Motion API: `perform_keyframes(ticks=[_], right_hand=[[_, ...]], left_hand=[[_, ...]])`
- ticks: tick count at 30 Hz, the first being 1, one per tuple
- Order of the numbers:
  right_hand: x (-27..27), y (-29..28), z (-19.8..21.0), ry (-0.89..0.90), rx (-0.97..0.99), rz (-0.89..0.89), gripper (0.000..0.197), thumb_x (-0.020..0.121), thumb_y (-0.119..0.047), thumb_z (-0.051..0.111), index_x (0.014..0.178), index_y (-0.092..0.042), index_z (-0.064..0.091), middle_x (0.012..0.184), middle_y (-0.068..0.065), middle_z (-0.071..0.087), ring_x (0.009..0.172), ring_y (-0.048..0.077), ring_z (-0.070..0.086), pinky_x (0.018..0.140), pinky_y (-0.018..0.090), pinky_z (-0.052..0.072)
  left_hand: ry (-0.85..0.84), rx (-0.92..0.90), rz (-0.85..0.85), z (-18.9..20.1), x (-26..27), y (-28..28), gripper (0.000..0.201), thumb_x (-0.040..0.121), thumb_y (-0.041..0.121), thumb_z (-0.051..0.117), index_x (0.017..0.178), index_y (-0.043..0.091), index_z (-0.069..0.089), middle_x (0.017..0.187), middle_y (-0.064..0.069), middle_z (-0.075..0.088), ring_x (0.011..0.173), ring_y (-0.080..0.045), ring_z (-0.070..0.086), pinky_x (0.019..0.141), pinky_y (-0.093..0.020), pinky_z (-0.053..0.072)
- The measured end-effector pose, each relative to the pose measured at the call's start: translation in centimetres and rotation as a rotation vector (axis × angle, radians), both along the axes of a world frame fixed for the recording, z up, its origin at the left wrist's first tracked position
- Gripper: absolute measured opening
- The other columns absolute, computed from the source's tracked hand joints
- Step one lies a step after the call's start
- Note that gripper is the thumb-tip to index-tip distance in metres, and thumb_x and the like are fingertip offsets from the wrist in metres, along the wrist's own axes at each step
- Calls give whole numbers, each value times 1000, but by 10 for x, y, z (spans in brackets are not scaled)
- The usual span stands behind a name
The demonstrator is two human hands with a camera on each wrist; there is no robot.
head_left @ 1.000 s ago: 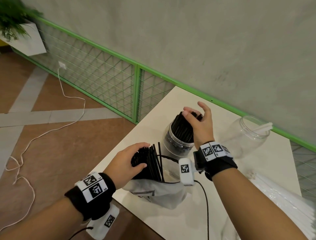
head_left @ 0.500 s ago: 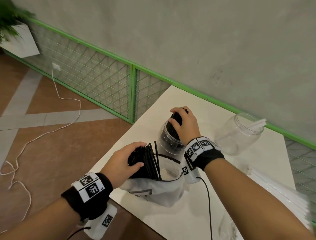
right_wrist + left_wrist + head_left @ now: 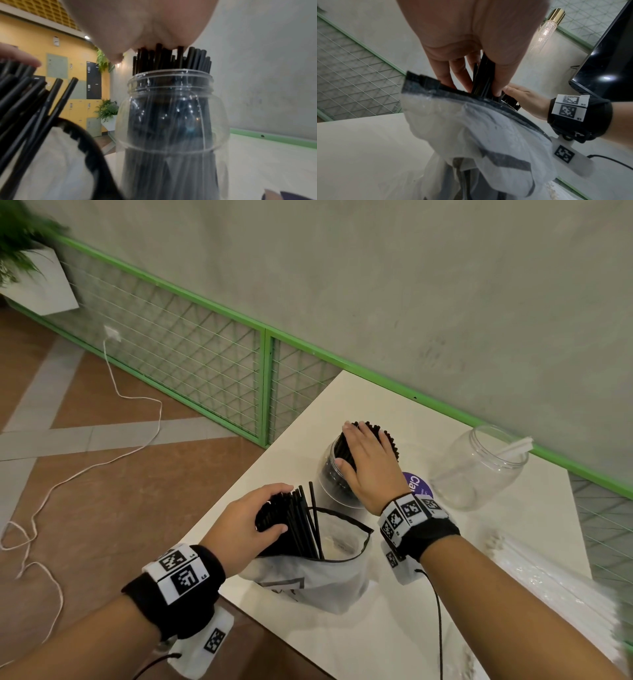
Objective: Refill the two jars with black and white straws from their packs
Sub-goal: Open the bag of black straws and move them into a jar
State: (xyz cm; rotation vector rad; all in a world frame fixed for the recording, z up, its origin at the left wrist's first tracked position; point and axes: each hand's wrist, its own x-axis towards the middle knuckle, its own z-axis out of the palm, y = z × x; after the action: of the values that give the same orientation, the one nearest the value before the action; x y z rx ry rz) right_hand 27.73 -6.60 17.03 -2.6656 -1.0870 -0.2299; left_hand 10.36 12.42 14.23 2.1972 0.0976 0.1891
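Note:
A clear jar [image 3: 330, 477] packed with black straws [image 3: 171, 58] stands mid-table. My right hand [image 3: 368, 455] lies flat on the straw tops, fingers straight, palm pressing down. In front of the jar sits the white pack [image 3: 308, 577] with its black-rimmed mouth open. My left hand [image 3: 270, 517] reaches into it and grips a bundle of black straws [image 3: 301, 522], thumb and fingers curled round them [image 3: 483, 75]. To the right, a second clear jar [image 3: 479, 470] stands nearly empty, with a white straw [image 3: 515, 446] poking out. A pack of white straws [image 3: 555, 573] lies at the right.
A purple lid [image 3: 416, 486] lies by my right wrist. The table's left edge [image 3: 219, 513] runs close beside the pack. A green mesh railing [image 3: 267, 385] and grey wall stand behind. A white cable [image 3: 113, 453] trails across the floor.
My right hand came down from above the jar's straws, curled over their tops, and now lies flat on them. The left hand keeps its grip on the bundle in the pack.

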Motion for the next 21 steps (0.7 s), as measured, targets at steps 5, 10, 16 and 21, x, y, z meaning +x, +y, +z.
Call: perform_keyframes(ticks=[5, 10, 16, 21], right_hand=[[11, -3, 8, -50, -265, 46, 67, 97, -53, 18, 153, -19, 6, 161, -3, 12, 149, 16, -1, 118, 40, -6], [24, -6, 16, -95, -384, 71, 68, 89, -65, 7, 151, -37, 13, 161, -12, 2, 149, 23, -6, 115, 58, 1], [34, 2, 9, 84, -152, -79, 53, 90, -59, 45, 138, -37, 40, 148, -2, 36, 136, 31, 29, 106, 54, 36], [34, 6, 7, 50, 215, -139, 32, 91, -39, 57, 119, -23, 63, 123, -2, 59, 113, 27, 46, 95, 42, 43]], left_hand=[[-1, 1, 5, 1, -1, 0, 56, 81, 17, 70, 125, 44, 47, 122, 24, 54, 111, 7, 48, 89, -1, 32], [-7, -6, 6, 1, -1, 0, 56, 81, 16, 70, 125, 44, 47, 122, 25, 54, 111, 12, 47, 90, -1, 33], [-2, -5, 12, 0, 0, 1, 56, 81, 17, 70, 124, 46, 47, 123, 25, 54, 112, 11, 47, 91, -1, 31], [-1, -5, 15, 1, 2, 1, 57, 82, 18, 70, 122, 49, 45, 121, 30, 51, 110, 19, 43, 90, 1, 29]])
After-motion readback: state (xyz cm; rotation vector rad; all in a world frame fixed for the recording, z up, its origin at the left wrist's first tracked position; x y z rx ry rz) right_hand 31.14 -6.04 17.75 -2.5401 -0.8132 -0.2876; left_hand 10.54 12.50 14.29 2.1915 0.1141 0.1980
